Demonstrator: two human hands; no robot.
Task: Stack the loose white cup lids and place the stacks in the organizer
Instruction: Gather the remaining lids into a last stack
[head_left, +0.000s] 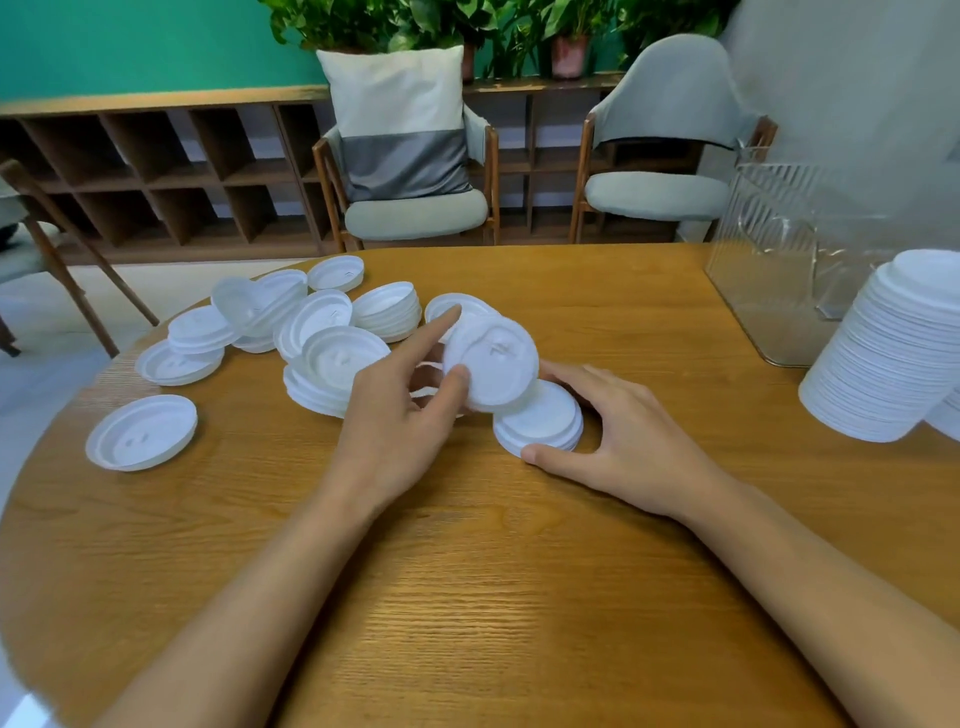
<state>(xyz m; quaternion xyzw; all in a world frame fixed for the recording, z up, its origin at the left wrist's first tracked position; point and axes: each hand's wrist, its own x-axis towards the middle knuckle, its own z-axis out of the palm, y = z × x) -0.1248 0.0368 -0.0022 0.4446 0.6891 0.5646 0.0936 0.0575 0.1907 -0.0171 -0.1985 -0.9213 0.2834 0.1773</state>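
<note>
A single white round plastic cup lid (141, 432) lies rim-up near the left edge of the round wooden desk (467, 597). Beyond it, toward the far-left edge, is the heap of loose white lids (291, 322), some already nested in short runs.

The left hand (400, 415) reaches in from the near edge. It pinches one white lid (493, 364) between the thumb on its face and the fingers behind it, with the index finger extended. This lid is tilted, with its lower edge just above the short white lid stack (540, 421) at mid-desk.

The right hand (639, 441) grasps that short stack, thumb at the near rim and fingers round the far side.

Procedure: level the held lid, centre it over the stack, then press it down until the rims seat. Keep the right hand bracing the stack so it cannot slide.

The clear ribbed plastic organizer (769, 249) stands at the far-right edge. A tall white lid stack (883, 358) stands outside it at the right edge.
</note>
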